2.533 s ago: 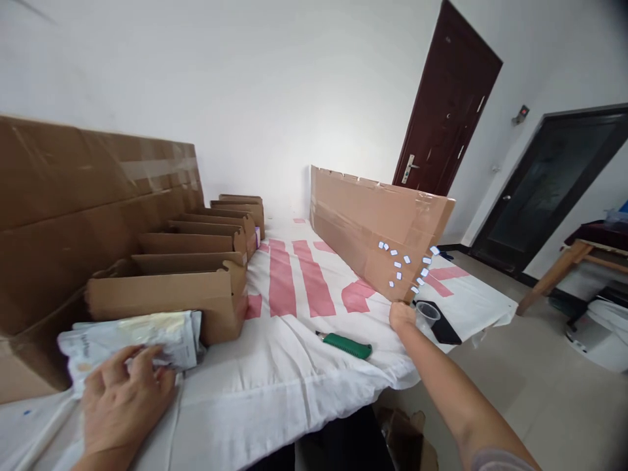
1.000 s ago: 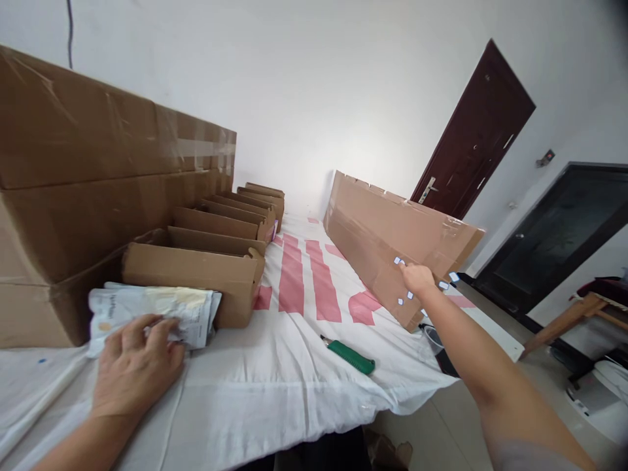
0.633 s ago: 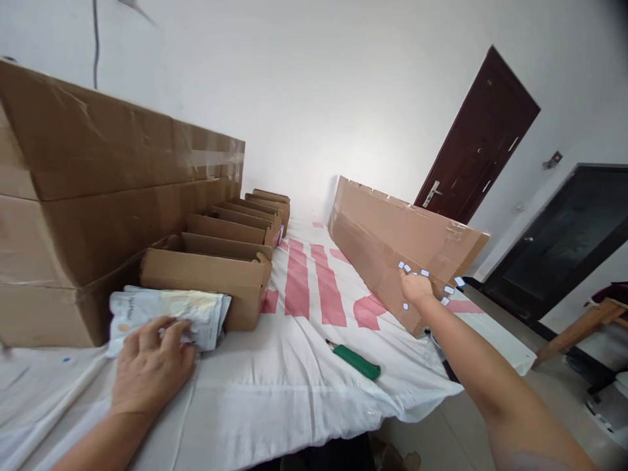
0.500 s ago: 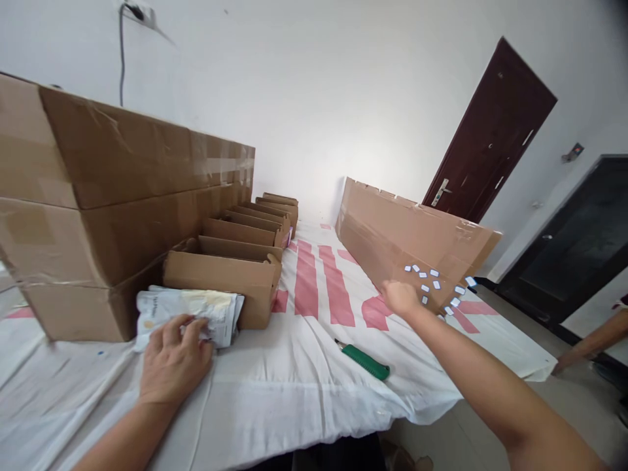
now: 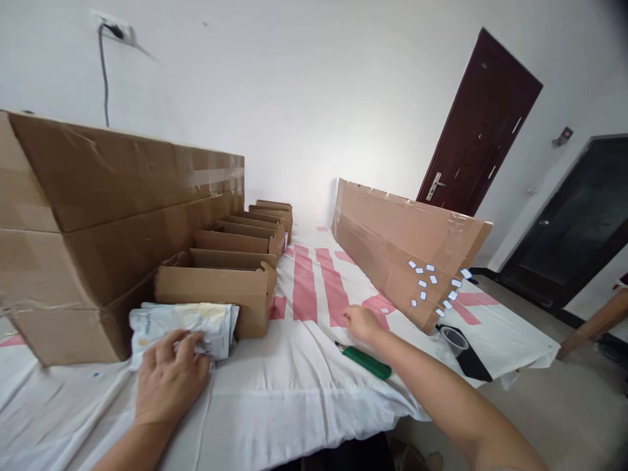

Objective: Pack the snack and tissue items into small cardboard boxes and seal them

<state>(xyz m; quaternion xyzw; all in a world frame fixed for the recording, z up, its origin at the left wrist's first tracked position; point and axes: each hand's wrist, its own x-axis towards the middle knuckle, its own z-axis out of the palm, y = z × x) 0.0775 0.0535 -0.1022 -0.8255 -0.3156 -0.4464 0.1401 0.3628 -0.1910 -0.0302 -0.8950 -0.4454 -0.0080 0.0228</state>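
My left hand (image 5: 169, 378) lies on the near edge of a stack of white pouches (image 5: 185, 324) on the white cloth, fingers bent over them. My right hand (image 5: 360, 323) hovers low over the middle of the table with its fingers drawn together; what they pinch, if anything, is too small to see. Just in front of it lies a green utility knife (image 5: 367, 362). To the right stands a long cardboard box (image 5: 392, 235) with several small white stickers (image 5: 432, 282) on its near end.
A row of open cardboard boxes (image 5: 218, 288) runs along the left, backed by big stacked cartons (image 5: 98, 216). A clear plastic cup (image 5: 453, 340) on a black object (image 5: 471, 363) sits by the table's right edge. Another person's arm (image 5: 596, 322) shows at far right.
My right hand left the cup, rose to the stickers on the long box, then pulled back left and down to the table's middle. My left hand stayed on the pouches.
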